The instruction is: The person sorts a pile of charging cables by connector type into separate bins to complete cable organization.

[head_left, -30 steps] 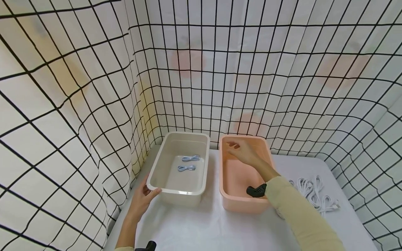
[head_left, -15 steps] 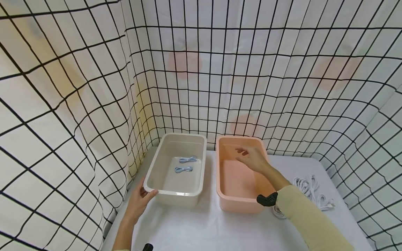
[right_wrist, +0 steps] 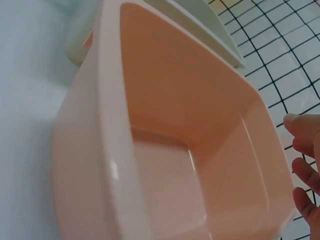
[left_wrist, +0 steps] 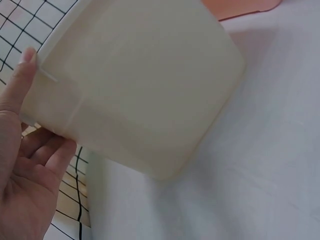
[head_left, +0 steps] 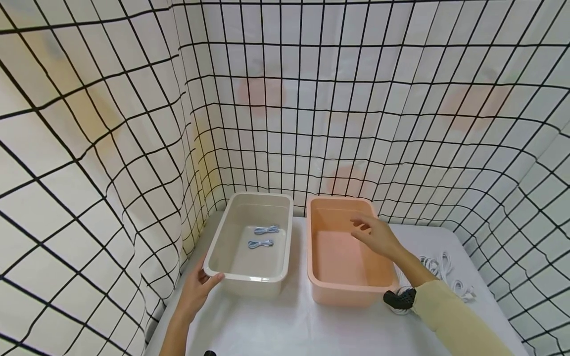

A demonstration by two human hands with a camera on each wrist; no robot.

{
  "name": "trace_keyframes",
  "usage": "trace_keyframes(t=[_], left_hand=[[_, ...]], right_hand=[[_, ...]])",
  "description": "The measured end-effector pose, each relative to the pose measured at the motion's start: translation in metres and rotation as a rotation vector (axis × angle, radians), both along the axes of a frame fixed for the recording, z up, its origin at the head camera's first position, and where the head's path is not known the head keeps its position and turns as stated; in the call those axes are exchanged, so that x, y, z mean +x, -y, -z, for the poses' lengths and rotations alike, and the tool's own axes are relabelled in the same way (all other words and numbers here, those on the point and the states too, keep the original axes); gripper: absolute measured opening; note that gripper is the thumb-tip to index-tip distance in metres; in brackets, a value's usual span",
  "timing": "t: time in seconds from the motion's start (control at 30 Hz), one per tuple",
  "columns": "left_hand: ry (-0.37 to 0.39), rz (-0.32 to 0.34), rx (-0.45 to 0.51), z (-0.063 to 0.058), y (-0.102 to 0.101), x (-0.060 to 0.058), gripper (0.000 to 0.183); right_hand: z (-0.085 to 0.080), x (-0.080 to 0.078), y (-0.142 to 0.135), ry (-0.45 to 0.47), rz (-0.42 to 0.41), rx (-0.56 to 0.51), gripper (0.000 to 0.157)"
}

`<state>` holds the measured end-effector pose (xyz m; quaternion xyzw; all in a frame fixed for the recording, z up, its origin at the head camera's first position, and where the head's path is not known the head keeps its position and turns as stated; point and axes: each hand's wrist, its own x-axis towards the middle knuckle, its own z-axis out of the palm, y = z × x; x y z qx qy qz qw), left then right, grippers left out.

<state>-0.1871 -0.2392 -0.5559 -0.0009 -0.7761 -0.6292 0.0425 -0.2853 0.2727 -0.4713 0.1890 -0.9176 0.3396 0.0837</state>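
Note:
My left hand (head_left: 195,290) holds the near left corner of a beige plastic tub (head_left: 221,253). In the left wrist view, the thumb (left_wrist: 22,75) lies at the rim and the other fingers curl against the outer wall. Two light-blue bundled cables, one farther back (head_left: 266,230) and one nearer (head_left: 260,244), lie on the tub's floor. Above the right side of a peach-coloured tub (head_left: 334,259) is my right hand (head_left: 377,238), its fingers loosely bent around nothing. The right wrist view shows only the fingertips of that hand (right_wrist: 306,162) and a bare peach tub interior (right_wrist: 170,175).
Several coiled white cables (head_left: 445,267) lie on the white-covered table (head_left: 307,329) right of the peach tub, partly behind my right forearm. Black grid netting (head_left: 307,106) over pale cloth surrounds the back and both sides.
My right hand has drawn back to the right and toward me over the peach tub. The left hand keeps its hold on the beige tub, and the light-blue cables stay put.

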Motion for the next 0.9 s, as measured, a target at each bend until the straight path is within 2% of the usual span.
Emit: trace_keyframes(t=[0.4,0.73,0.9], left_hand=[[0.016,0.000,-0.030,0.000,0.001,0.000,0.090],[0.060,-0.036,-0.011,-0.002,0.002,0.004,0.089],[0.048,-0.028,-0.038,-0.003,-0.001,0.002,0.088]], right_hand=[[0.009,0.034,-0.040,-0.017,0.100,-0.006,0.041],[0.025,0.061,-0.083,-0.043,0.199,-0.008,0.042],[0.032,0.084,-0.115,-0.075,0.303,0.005,0.042]])
